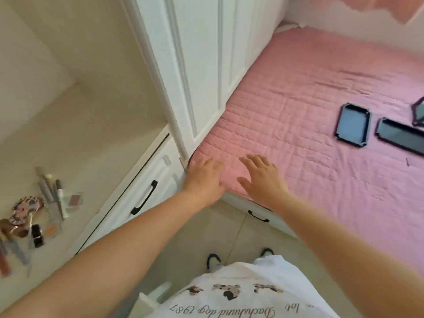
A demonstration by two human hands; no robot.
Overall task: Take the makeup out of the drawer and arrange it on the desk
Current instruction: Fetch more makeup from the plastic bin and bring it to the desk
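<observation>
Pink quilted bed (321, 125) fills the right of my view; soft, gives under any weight. White wardrobe (202, 65) stands between it and the desk (91, 134) on the left. The drawer (146, 193) under the desk edge, with its black handle (144, 198), sits closed or nearly so.

Both arms stretched forward. My left hand (204, 177) and right hand (261, 177) lie over the near corner of the bed, fingers spread and slack, nothing held. Whether the palms actually touch the quilt, I cannot tell.

Black trays (353, 125) lie on the bed, well apart from my hands, empty-looking. I judge them light and rigid; lift by a long rim.

The makeup (34, 214) is already on the desk, clustered at its near left part: slim tubes, a patterned compact, small clear-cased pans, a black-capped stick.

Handling, as I judge it:
- Tubes: light, smooth, round; will roll. Pinch mid-barrel.
- Compacts and pans: light, stiff, likely brittle at the hinge and the pressed powder. Take by opposite edges, keep flat.
- Black-capped stick: hold the body, not the cap.
</observation>
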